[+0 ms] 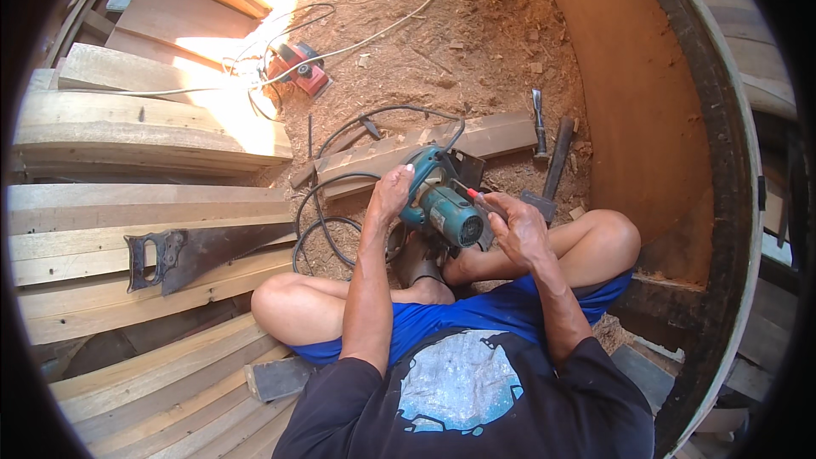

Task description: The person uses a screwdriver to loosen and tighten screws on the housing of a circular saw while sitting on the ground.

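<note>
A teal circular saw [450, 211] with a metal base plate rests tilted between my crossed legs. My left hand [393, 194] is wrapped round its handle. In my right hand [518, 228] is a screwdriver [473, 194] with a red part showing ahead of the fingers. Its thin shaft reaches toward the saw's base plate; whether the tip touches is too small to tell. A black power cord [374, 113] loops from the saw over the floor to the left. Just beyond the saw lies a wooden plank [493, 134].
A handsaw [204, 257] lies on stacked boards [127, 195] at left. A red power tool [297, 68] sits on the sawdust-covered floor [399, 42] ahead. To the right are a chisel [539, 123], a hammer [557, 161] and a curved wooden wall [654, 119].
</note>
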Motion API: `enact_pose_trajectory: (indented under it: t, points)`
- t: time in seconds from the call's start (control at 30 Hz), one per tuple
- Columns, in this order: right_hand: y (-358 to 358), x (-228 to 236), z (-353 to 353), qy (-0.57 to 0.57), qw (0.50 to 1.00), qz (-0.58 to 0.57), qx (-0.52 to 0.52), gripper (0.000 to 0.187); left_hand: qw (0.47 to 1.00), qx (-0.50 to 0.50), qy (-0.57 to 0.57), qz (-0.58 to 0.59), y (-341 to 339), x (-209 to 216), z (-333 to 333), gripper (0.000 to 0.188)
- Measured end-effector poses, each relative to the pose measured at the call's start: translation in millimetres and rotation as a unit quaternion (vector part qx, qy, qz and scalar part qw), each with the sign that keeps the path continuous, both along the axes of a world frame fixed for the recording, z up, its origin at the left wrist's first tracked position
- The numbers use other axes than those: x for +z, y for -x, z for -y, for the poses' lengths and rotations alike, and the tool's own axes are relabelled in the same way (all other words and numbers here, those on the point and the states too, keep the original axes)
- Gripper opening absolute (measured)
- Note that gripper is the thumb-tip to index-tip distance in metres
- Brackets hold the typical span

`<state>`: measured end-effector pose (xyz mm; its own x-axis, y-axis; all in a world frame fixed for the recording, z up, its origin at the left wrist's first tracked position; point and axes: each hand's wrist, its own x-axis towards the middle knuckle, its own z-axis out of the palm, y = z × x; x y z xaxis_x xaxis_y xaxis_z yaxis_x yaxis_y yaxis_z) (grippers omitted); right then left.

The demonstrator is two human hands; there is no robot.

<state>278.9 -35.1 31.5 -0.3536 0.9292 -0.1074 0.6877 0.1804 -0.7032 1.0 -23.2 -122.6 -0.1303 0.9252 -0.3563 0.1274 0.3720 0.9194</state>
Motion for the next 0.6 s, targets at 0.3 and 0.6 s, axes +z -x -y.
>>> enact_pose_trajectory:
  t: [0.3, 0.6]
  points:
    - [5, 6, -4, 0.010, 0.985, 0.169, 0.030, 0.037, 0.979, 0.007, 0.050, 0.196, 4, 13, 0, 0.044]
    - [7, 11, -3, -0.024, 0.994, 0.108, 0.013, 0.029, 0.915, 0.056, 0.098, 0.388, 12, 4, 13, 0.047]
